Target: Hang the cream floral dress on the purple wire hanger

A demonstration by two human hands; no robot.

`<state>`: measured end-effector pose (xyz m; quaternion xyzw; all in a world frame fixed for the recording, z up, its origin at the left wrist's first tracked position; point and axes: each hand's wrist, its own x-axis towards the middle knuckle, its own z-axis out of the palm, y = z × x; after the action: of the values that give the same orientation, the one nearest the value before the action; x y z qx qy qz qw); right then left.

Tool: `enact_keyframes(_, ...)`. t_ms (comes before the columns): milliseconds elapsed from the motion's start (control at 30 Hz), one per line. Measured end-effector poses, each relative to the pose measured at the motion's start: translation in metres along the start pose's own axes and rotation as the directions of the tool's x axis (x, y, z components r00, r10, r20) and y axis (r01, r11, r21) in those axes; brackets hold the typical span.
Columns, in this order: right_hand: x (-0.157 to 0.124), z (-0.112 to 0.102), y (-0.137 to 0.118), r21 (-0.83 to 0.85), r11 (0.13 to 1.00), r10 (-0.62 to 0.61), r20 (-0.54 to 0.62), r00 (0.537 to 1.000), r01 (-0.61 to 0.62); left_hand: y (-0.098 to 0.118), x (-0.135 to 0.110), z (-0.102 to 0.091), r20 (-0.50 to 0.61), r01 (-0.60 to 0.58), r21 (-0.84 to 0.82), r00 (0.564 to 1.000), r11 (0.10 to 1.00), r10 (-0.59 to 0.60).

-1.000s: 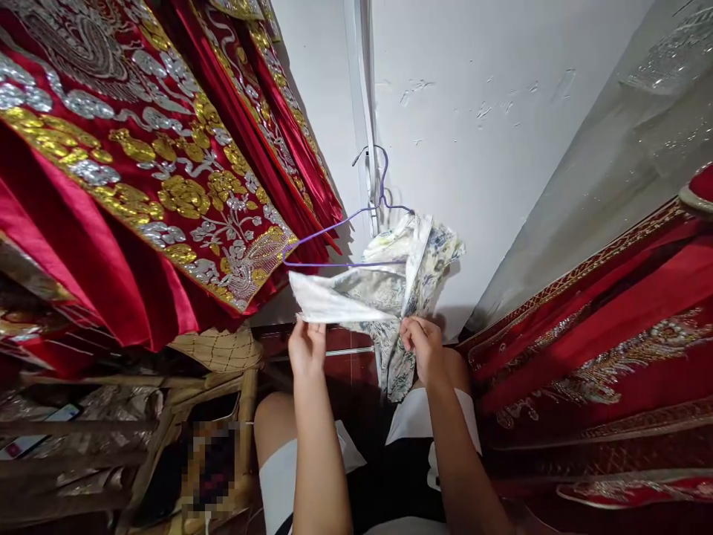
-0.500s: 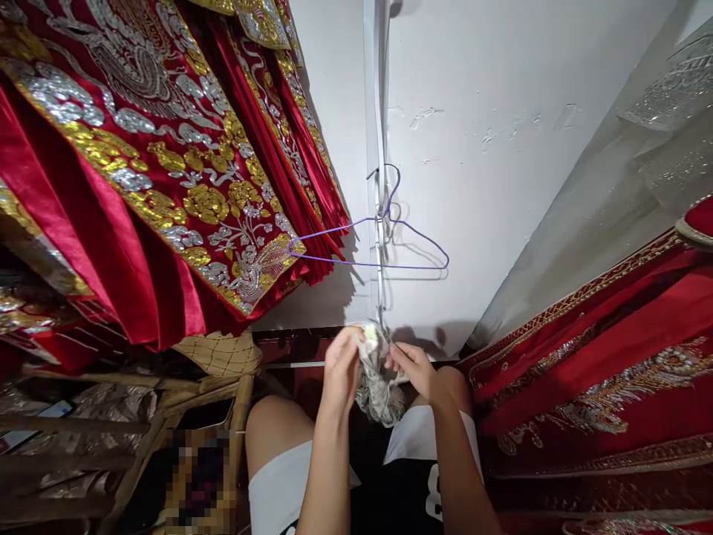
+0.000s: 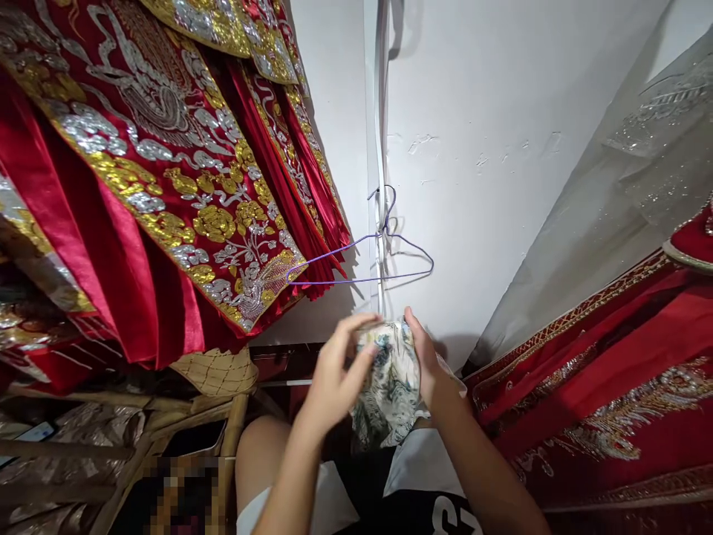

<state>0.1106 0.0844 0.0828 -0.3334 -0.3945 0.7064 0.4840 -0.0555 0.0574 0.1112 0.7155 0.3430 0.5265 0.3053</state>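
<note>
A crumpled piece of patterned cloth (image 3: 393, 371), pale with grey-green print, hangs between my hands above my lap. My left hand (image 3: 342, 364) grips its left upper edge, thumb across the front and fingers behind. On the opposite side my right hand (image 3: 423, 353) holds the cloth, with fingers mostly hidden behind it. Just beyond the hands, a thin purple wire hanger (image 3: 362, 280) hangs bare on a white vertical cord or strip (image 3: 381, 111) against the wall.
Red garments with gold and silver sequins (image 3: 215, 223) hang at the left. More red embroidered fabric (image 3: 601, 371) and a sheer sparkly veil (image 3: 668, 141) hang at the right. A bamboo rack (image 3: 234, 423) stands low at the left, beside my leg. A white wall (image 3: 473, 74) is ahead.
The cloth has been spread wider, so more of its print shows. My hands have moved farther apart, the left one turned with its back upward. The view has shifted slightly.
</note>
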Motion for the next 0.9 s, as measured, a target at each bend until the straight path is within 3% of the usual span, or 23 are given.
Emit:
enact_keyframes(33,0.006,0.002,-0.007,0.01,0.999,0.049,0.058,0.997,-0.05,-0.005,0.009,-0.007,0.006,0.004,-0.02,1.0,1.0,-0.004)
enact_keyframes(100,0.015,0.005,-0.021,-0.062,0.981,0.193,0.166,0.967,-0.185,-0.017,0.022,-0.016,0.136,0.057,-0.102,0.99,0.993,-0.043)
enact_keyframes(167,0.017,0.006,-0.038,-0.259,0.922,0.356,0.27,0.894,-0.289,-0.031,0.025,-0.018,0.285,0.156,-0.142,0.952,0.978,-0.11)
enact_keyframes(233,0.014,0.004,-0.059,-0.498,0.821,0.487,0.355,0.798,-0.28,-0.044,0.02,-0.019,0.395,0.236,-0.101,0.901,0.967,-0.179)
enact_keyframes(300,0.01,0.001,-0.081,-0.69,0.709,0.544,0.405,0.735,-0.145,-0.052,0.014,-0.026,0.516,0.291,-0.045,0.826,0.956,-0.227)
enact_keyframes(333,0.009,-0.002,-0.091,-0.745,0.665,0.521,0.415,0.746,-0.05,-0.054,0.012,-0.033,0.568,0.31,-0.024,0.786,0.95,-0.243)
enact_keyframes(367,0.01,-0.006,-0.1,-0.777,0.627,0.452,0.416,0.789,0.051,-0.055,0.012,-0.042,0.594,0.316,0.002,0.763,0.949,-0.256)
enact_keyframes(433,0.02,-0.015,-0.112,-0.785,0.567,0.169,0.408,0.897,0.25,-0.055,0.016,-0.063,0.561,0.283,0.079,0.78,0.956,-0.277)
enact_keyframes(467,0.027,-0.02,-0.114,-0.773,0.542,-0.007,0.389,0.921,0.331,-0.054,0.019,-0.074,0.522,0.241,0.147,0.805,0.959,-0.282)
enact_keyframes(533,0.048,-0.031,-0.114,-0.757,0.489,-0.314,0.312,0.897,0.435,-0.054,0.021,-0.09,0.463,0.129,0.329,0.841,0.935,-0.279)
enact_keyframes(600,0.073,-0.043,-0.11,-0.753,0.472,-0.503,0.197,0.841,0.459,-0.055,0.019,-0.099,0.444,0.049,0.484,0.846,0.873,-0.294)
enact_keyframes(667,0.096,-0.055,-0.102,-0.764,0.506,-0.535,0.085,0.84,0.4,-0.056,0.012,-0.101,0.423,0.032,0.562,0.847,0.827,-0.321)
enact_keyframes(733,0.112,-0.068,-0.093,-0.782,0.543,-0.463,0.024,0.886,0.305,-0.058,0.008,-0.102,0.373,0.072,0.554,0.869,0.829,-0.325)
enact_keyframes(800,0.12,-0.082,-0.085,-0.802,0.549,-0.397,-0.002,0.918,0.236,-0.059,0.01,-0.106,0.281,0.126,0.48,0.915,0.868,-0.289)
enact_keyframes(900,0.117,-0.105,-0.081,-0.804,0.551,-0.437,-0.05,0.898,0.223,-0.06,0.026,-0.115,0.161,0.201,0.311,0.952,0.929,-0.26)
